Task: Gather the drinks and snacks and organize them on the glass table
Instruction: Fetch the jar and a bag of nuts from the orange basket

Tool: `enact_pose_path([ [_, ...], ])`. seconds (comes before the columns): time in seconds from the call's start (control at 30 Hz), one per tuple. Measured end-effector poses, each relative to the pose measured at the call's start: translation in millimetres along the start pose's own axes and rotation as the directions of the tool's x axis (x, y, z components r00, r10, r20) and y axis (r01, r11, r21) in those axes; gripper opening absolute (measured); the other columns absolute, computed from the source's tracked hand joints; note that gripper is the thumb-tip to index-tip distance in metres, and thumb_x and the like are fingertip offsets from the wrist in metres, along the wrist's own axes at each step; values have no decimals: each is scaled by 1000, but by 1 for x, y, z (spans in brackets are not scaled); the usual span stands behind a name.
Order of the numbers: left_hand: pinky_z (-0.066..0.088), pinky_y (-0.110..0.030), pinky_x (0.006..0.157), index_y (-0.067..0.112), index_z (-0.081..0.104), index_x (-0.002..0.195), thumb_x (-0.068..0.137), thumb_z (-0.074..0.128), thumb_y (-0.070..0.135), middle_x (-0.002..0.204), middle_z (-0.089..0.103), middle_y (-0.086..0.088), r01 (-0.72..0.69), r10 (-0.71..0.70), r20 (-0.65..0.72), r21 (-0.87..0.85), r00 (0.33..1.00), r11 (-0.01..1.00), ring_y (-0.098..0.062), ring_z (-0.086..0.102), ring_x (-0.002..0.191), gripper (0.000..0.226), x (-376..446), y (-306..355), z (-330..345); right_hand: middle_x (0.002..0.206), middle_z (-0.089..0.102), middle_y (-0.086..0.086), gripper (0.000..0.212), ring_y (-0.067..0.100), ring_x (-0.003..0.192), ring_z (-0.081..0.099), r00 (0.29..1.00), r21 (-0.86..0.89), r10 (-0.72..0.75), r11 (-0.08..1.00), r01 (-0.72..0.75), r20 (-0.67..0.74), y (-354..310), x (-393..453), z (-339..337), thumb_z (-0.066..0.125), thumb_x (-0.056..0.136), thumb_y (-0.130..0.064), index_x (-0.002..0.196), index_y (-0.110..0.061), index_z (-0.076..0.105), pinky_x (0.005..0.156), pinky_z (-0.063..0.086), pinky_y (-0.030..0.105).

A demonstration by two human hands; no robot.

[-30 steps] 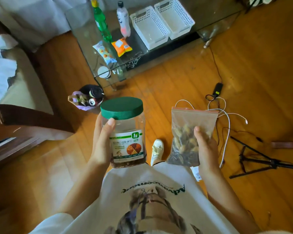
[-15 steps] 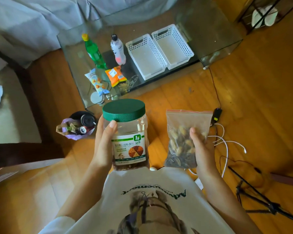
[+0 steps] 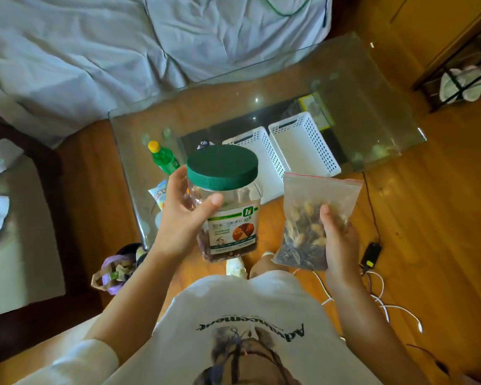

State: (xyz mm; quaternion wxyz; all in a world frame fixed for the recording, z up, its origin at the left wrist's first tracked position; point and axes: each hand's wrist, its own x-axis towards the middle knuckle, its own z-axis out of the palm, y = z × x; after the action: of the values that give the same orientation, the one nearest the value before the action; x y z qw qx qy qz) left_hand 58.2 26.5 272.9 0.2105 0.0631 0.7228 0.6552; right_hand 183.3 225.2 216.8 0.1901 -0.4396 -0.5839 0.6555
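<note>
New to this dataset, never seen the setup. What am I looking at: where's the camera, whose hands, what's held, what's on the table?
There is no robot here. A person wears one wide-angle camera on the head, looking forward and down, so you see their own arms and shirt from above.

The left hand grips a clear jar with a green screw lid and a printed label; it seems to hold nuts. The right hand holds a clear zip bag of mixed nuts or seeds.

Ahead stands the glass table. On it are two white slotted baskets, both empty, a green bottle with a yellow cap, and a snack packet partly hidden behind the left hand.

On the wooden floor: a small bin with rubbish, and white cables.
</note>
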Motion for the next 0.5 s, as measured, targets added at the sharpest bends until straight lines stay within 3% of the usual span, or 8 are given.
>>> enact_pose_path([
  [0.07,50,-25,91,18,37,129,43,79,65,130,51,-4,-19,19,16,22,1000,1000,-7,57,113,107,36,5,-3,96,66,-11,27,-8,81,66,1000,-17,10,1000,-9,22,-7,32,16,60,86,-28,111,-18,60,61,49,7],
  [0.2,47,-25,93,31,40,115,39,84,61,128,47,-5,-74,75,-17,51,997,996,-13,53,117,93,110,7,-9,119,63,3,51,18,105,62,991,-52,124,991,-122,41,-19,105,54,61,80,-44,124,-20,54,79,54,29],
  [0.3,47,-21,95,34,39,113,40,85,58,123,48,5,-91,98,-81,82,992,992,-15,50,120,90,165,6,-15,123,60,0,64,14,104,60,977,-99,202,976,-195,67,-32,160,87,58,76,-55,130,-23,48,68,50,19],
  [0.4,46,-17,97,34,39,112,42,88,48,120,48,16,-66,82,-157,104,984,992,-4,51,119,87,224,-2,-23,121,57,-4,78,13,101,57,958,-173,272,952,-254,89,-47,218,123,53,65,-65,132,-25,45,80,48,25],
  [0.5,43,-9,95,36,35,113,41,91,28,118,45,26,2,32,-230,146,973,989,13,49,114,91,277,-18,-29,115,59,-4,67,10,88,60,956,-300,269,927,-223,121,-53,273,160,49,73,-65,126,-24,48,80,50,27],
])
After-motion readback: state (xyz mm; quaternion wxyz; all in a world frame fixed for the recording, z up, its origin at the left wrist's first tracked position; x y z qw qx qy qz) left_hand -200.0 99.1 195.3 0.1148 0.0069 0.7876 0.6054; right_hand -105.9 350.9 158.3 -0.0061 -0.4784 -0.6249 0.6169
